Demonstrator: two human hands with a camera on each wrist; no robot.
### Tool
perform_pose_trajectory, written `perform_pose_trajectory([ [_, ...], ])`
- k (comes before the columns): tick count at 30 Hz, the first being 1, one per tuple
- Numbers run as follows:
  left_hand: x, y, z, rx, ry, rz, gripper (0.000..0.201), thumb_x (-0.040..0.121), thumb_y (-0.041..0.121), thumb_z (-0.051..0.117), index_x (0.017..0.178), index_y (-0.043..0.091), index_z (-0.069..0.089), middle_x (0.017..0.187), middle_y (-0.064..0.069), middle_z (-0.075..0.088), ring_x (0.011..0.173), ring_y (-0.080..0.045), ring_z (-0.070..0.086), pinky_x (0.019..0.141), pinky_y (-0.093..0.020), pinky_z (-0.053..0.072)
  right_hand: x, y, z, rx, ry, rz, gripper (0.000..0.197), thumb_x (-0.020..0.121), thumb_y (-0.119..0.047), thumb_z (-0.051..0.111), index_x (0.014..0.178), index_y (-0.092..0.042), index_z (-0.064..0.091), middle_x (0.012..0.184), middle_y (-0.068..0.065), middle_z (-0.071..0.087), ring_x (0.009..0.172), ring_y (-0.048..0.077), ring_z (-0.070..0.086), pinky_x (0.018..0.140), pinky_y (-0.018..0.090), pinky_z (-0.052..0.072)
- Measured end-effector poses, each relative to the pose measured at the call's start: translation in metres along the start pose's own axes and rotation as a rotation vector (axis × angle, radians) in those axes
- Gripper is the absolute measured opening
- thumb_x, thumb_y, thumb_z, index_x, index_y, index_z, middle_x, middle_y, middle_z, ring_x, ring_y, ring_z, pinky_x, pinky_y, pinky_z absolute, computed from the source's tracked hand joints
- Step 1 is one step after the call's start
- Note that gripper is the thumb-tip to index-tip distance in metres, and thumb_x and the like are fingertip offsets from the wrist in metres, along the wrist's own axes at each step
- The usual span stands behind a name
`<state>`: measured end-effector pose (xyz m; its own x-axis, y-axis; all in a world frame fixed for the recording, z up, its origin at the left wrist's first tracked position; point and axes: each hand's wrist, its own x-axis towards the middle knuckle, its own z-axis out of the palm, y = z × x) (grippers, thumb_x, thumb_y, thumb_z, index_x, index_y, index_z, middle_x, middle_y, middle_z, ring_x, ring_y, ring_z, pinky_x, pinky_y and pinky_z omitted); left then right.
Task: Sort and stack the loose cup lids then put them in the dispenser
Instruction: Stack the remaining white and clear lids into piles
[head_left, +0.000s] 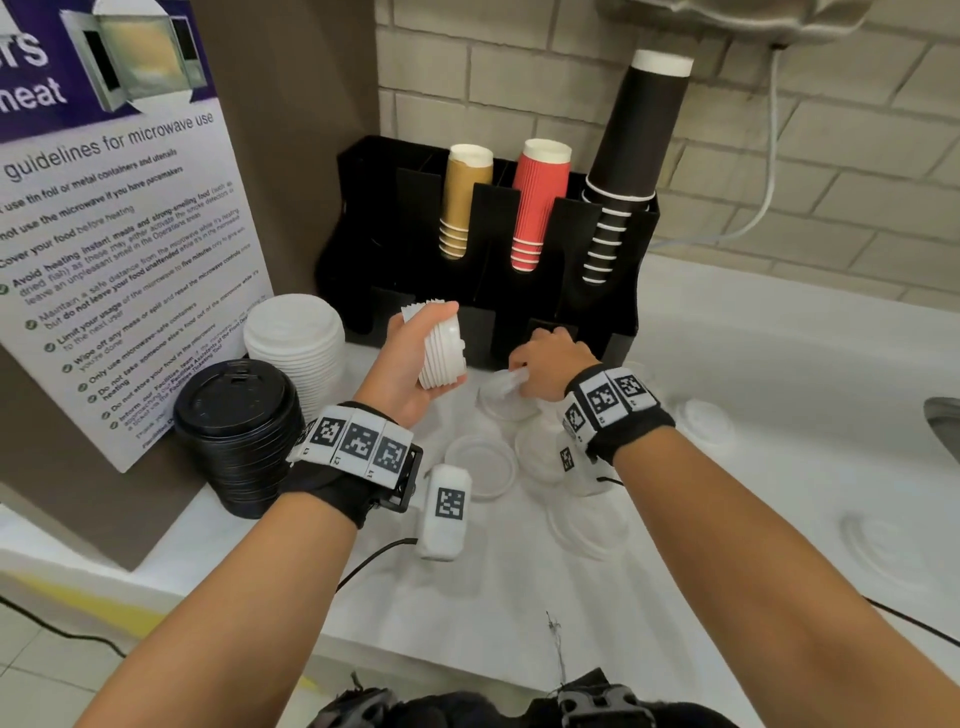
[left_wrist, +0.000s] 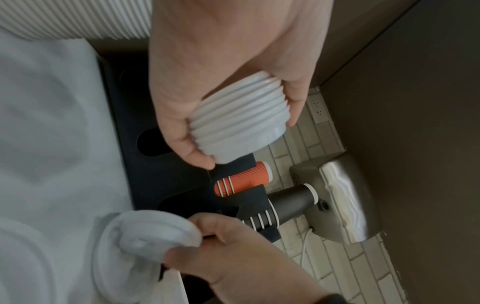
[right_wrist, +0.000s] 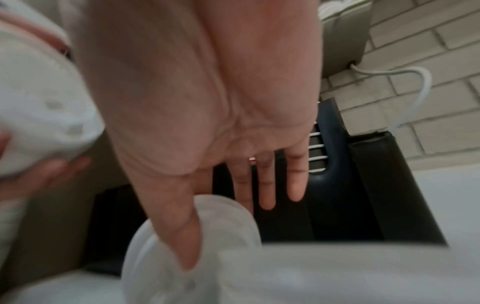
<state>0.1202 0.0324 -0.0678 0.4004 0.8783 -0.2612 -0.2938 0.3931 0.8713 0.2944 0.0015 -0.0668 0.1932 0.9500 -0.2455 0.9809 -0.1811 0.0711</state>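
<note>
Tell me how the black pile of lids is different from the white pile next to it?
The black stack of plastic cup lids is dark and stands nearer the counter's front edge; the tall white stack of plastic cup lids is pale and stands behind it, closer to the black dispenser. Both stand upright on the counter beside the sign, and neither hand touches them.

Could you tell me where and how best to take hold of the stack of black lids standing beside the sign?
Probably by its side wall, low down, coming from the right, fingers and thumb round opposite sides. The stack of black lids stands upright and tall, so lifting by the top lid alone may leave the rest behind. The sign blocks the left; the white lid stack stands close behind.
</note>
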Motion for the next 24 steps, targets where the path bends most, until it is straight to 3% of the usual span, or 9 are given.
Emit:
perform_pose_trajectory([
  [2,0.002,0.001,-0.005,0.011,-0.008,-0.025,0.059,0.087,0.032,0.067,0.139,0.017,0.044,0.101,-0.005,0.059,0.088,-0.017,0.062,0.079,-0.039,0.056,-0.002,0.004,-0.008,0.051,0.011,-0.052,0.029,0.089,-0.020,0.052,0.116,-0.025,0.060,0.128,0.010,0.043,0.125,0.036,0.035,0.103,0.050,0.036],
  [4,0.003,0.002,-0.008,0.040,-0.034,-0.078,0.058,0.086,0.032,0.069,0.138,0.017,0.046,0.099,-0.005,0.060,0.087,-0.017,0.062,0.081,-0.041,0.055,-0.008,0.010,-0.020,0.217,0.034,-0.163,0.019,0.089,-0.015,0.052,0.103,-0.024,0.062,0.123,0.011,0.046,0.119,0.035,0.041,0.103,0.050,0.037],
  [7,0.003,0.000,-0.008,0.119,-0.078,-0.131,0.057,0.086,0.033,0.068,0.136,0.018,0.046,0.108,-0.008,0.059,0.096,-0.023,0.061,0.084,-0.044,0.054,-0.021,0.012,-0.039,0.484,0.005,-0.385,0.024,0.088,-0.005,0.055,0.079,-0.026,0.059,0.102,0.008,0.054,0.097,0.021,0.054,0.088,0.038,0.048],
  [9,0.000,-0.002,-0.002,0.161,-0.138,-0.139,0.055,0.087,0.034,0.066,0.136,0.019,0.047,0.113,-0.008,0.061,0.102,-0.025,0.061,0.084,-0.043,0.054,-0.029,0.008,-0.044,0.635,-0.028,-0.428,0.020,0.090,-0.003,0.052,0.083,-0.020,0.059,0.097,0.007,0.057,0.087,0.016,0.056,0.076,0.031,0.052],
  [13,-0.005,-0.006,0.010,0.119,-0.207,-0.145,0.066,0.078,0.037,0.069,0.138,0.018,0.048,0.118,-0.009,0.064,0.106,-0.027,0.063,0.095,-0.051,0.050,-0.042,0.001,-0.035,0.960,-0.008,-0.286,0.026,0.094,-0.011,0.047,0.103,-0.035,0.050,0.106,0.001,0.055,0.098,0.019,0.060,0.076,0.037,0.060],
  [16,-0.008,-0.008,0.015,0.070,-0.222,-0.145,0.061,0.084,0.036,0.066,0.139,0.017,0.047,0.130,-0.012,0.061,0.115,-0.030,0.062,0.094,-0.052,0.051,-0.051,-0.003,-0.022,1.198,0.091,-0.230,0.039,0.095,-0.011,0.049,0.123,-0.035,0.035,0.105,0.007,0.054,0.096,0.024,0.063,0.075,0.039,0.060],
  [20,-0.011,-0.013,0.023,-0.019,-0.206,-0.129,0.059,0.087,0.034,0.066,0.139,0.018,0.045,0.128,-0.013,0.060,0.108,-0.029,0.064,0.084,-0.048,0.057,-0.061,-0.007,-0.010,1.347,0.240,-0.189,0.028,0.095,-0.011,0.049,0.120,-0.024,0.049,0.117,0.013,0.055,0.103,0.027,0.063,0.079,0.038,0.059],
  [24,-0.014,-0.015,0.025,-0.043,-0.239,-0.109,0.060,0.081,0.038,0.069,0.134,0.018,0.051,0.121,-0.011,0.063,0.104,-0.027,0.064,0.084,-0.046,0.056,-0.073,-0.001,-0.006,1.452,0.200,-0.240,0.033,0.095,-0.023,0.054,0.128,-0.024,0.053,0.121,0.006,0.060,0.111,0.017,0.061,0.091,0.037,0.055],
])
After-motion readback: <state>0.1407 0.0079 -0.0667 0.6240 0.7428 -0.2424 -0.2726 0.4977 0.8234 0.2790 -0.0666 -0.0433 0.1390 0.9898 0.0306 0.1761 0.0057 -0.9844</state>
